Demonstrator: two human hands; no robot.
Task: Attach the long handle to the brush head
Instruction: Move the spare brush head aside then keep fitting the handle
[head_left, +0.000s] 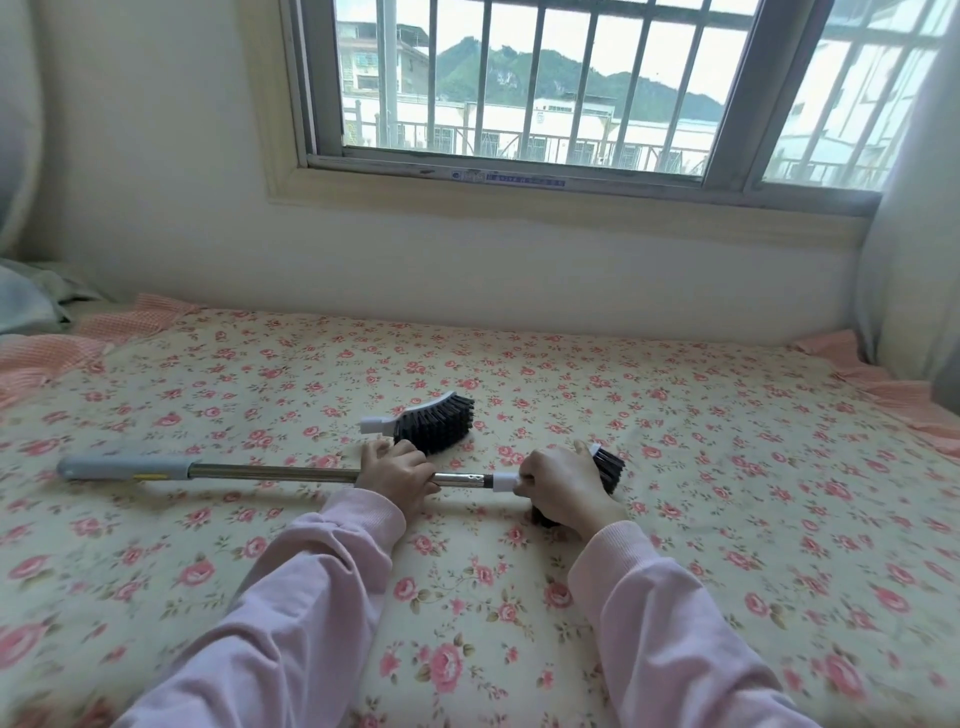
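The long handle (270, 472), a steel tube with a grey grip at its left end, lies across the flowered bed. My left hand (397, 475) is closed around the tube near its right end. My right hand (563, 486) grips a brush head (608, 467) with black bristles; most of it is hidden under my fingers. Its white socket (504, 482) meets the tip of the tube. A second brush head (428, 423), white-backed with black bristles, lies loose just behind my left hand.
The bed sheet (727, 493) spreads wide on all sides. A wall and a barred window (519, 88) stand behind the bed. A curtain (914, 234) hangs at the right and crumpled bedding (26, 296) lies at the far left.
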